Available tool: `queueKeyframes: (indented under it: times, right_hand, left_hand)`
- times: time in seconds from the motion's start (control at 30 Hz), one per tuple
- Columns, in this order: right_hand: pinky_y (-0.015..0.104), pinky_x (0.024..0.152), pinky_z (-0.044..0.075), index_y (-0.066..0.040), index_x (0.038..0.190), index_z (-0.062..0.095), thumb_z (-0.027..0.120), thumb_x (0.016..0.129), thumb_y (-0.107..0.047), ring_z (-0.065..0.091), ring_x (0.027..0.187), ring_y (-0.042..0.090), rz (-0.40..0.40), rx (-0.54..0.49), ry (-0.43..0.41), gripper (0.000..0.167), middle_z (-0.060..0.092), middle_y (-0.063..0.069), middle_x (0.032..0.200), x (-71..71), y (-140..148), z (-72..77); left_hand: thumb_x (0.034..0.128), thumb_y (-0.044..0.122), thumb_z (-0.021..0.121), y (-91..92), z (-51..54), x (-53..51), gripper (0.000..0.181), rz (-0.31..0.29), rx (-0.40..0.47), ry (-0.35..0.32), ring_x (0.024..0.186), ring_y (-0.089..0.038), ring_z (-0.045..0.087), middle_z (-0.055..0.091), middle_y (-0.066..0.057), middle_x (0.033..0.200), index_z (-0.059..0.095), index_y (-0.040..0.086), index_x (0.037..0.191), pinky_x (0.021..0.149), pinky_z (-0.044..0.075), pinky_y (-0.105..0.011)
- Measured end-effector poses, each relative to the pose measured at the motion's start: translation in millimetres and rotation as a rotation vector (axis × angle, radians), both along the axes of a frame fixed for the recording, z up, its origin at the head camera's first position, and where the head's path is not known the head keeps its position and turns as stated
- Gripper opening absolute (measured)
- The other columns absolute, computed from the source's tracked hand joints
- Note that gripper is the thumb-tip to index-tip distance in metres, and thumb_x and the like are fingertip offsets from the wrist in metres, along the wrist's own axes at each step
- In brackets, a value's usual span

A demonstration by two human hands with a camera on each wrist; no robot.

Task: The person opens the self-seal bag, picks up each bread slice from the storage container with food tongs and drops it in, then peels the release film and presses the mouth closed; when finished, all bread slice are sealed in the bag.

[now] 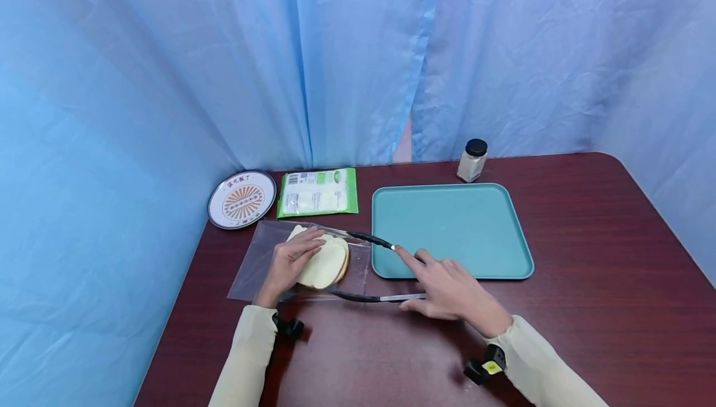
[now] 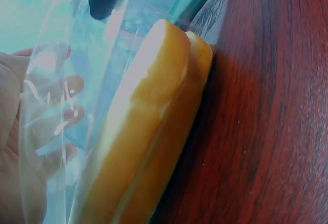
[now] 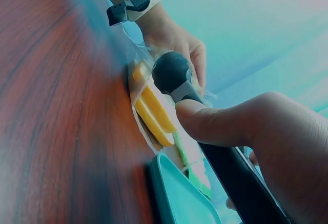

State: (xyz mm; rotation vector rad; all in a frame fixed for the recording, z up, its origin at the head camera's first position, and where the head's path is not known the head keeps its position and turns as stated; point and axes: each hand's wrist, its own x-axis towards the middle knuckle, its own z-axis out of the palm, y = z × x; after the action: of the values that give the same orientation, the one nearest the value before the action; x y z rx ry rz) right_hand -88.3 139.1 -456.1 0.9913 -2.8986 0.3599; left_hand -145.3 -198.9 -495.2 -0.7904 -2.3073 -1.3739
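Observation:
Slices of bread (image 1: 324, 269) lie in a clear plastic bag (image 1: 252, 270) at the left of the table. My left hand (image 1: 291, 259) is over the bag and bread, fingers extended; the left wrist view shows those fingers (image 2: 72, 85) through clear film beside the bread's crusts (image 2: 154, 101). My right hand (image 1: 453, 289) holds black-and-silver tongs (image 1: 403, 298), arms spread wide, with the black ends at the bag's right part, on either side of the bread. In the right wrist view, the thumb (image 3: 200, 119) presses one tong arm (image 3: 230, 178). Exact tip contact is unclear.
A teal tray (image 1: 447, 227) lies right of the bag, partly under the tongs. Behind are a patterned plate (image 1: 243, 199), a green-and-white packet (image 1: 319, 192) and a black-lidded jar (image 1: 472, 161). Blue curtains (image 1: 358, 59) hang along the table's back and left.

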Motion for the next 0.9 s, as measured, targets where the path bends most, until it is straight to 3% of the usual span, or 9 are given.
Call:
queueKeyframes:
  times: [0.1, 0.23, 0.33, 0.53, 0.67, 0.77, 0.9]
  right_hand:
    - [0.022, 0.049, 0.039, -0.017, 0.156, 0.036, 0.076, 0.081, -0.059, 0.035, 0.049, 0.003, -0.015, -0.008, 0.007, 0.095, 0.064, 0.009, 0.113, 1.9, 6, 0.4]
    - [0.022, 0.048, 0.039, -0.017, 0.155, 0.037, 0.077, 0.079, -0.061, 0.034, 0.048, 0.003, -0.04, -0.03, 0.031, 0.097, 0.064, 0.008, 0.112, 3.4, 14, 1.6]
    - [0.023, 0.048, 0.041, -0.016, 0.155, 0.037, 0.077, 0.078, -0.061, 0.034, 0.048, 0.003, -0.061, -0.042, 0.048, 0.097, 0.064, 0.008, 0.11, 4.3, 20, 2.3]
    - [0.026, 0.051, 0.043, -0.018, 0.157, 0.033, 0.078, 0.077, -0.059, 0.038, 0.049, 0.001, -0.14, -0.071, -0.005, 0.1, 0.065, 0.011, 0.113, 7.0, 39, 3.9]
    - [0.03, 0.054, 0.046, -0.019, 0.158, 0.031, 0.079, 0.077, -0.059, 0.049, 0.056, 0.006, -0.228, -0.092, -0.033, 0.101, 0.064, 0.016, 0.12, 8.8, 57, 4.2]
    - [0.033, 0.055, 0.047, -0.018, 0.158, 0.031, 0.079, 0.078, -0.058, 0.053, 0.06, 0.01, -0.285, -0.115, -0.031, 0.102, 0.063, 0.018, 0.121, 9.8, 73, 3.5]
    - [0.035, 0.054, 0.048, -0.017, 0.159, 0.029, 0.078, 0.078, -0.06, 0.054, 0.058, 0.01, -0.345, -0.129, -0.009, 0.103, 0.063, 0.018, 0.117, 10.4, 94, 3.2]
  left_hand:
    - [0.0837, -0.009, 0.072, 0.1, 0.4, 0.3, 0.019, 0.0, 0.001, 0.005, 0.119, -0.04, 0.066, 0.074, -0.024, 0.112, 0.079, -0.003, 0.101, 0.108, 0.048, -0.043]
    - [0.0817, -0.011, 0.072, 0.3, -1.1, -0.4, 0.019, 0.001, 0.0, 0.022, 0.122, -0.027, 0.067, 0.074, -0.027, 0.11, 0.079, -0.004, 0.099, 0.109, 0.049, -0.04]
    - [0.0805, -0.012, 0.073, 0.5, -1.8, -0.7, 0.019, 0.009, -0.008, 0.024, 0.122, -0.026, 0.067, 0.073, -0.027, 0.109, 0.079, -0.005, 0.097, 0.108, 0.049, -0.04]
    - [0.0809, -0.012, 0.072, 3.0, 2.4, 1.6, 0.018, 0.04, -0.029, -0.024, 0.115, -0.048, 0.065, 0.073, -0.027, 0.111, 0.078, -0.007, 0.098, 0.106, 0.049, -0.047]
    - [0.0812, -0.014, 0.071, 7.7, 14.0, 6.9, 0.018, 0.042, -0.045, -0.041, 0.113, -0.053, 0.063, 0.073, -0.03, 0.11, 0.077, -0.01, 0.098, 0.105, 0.048, -0.052]
    - [0.0831, -0.011, 0.071, 5.5, 11.6, 5.8, 0.019, 0.034, -0.053, -0.042, 0.115, -0.049, 0.064, 0.073, -0.026, 0.112, 0.078, -0.006, 0.1, 0.107, 0.049, -0.046]
    - [0.0843, -0.007, 0.072, 0.5, -0.6, 0.0, 0.02, 0.021, -0.047, -0.038, 0.118, -0.045, 0.065, 0.074, -0.022, 0.114, 0.079, -0.001, 0.102, 0.109, 0.047, -0.045]
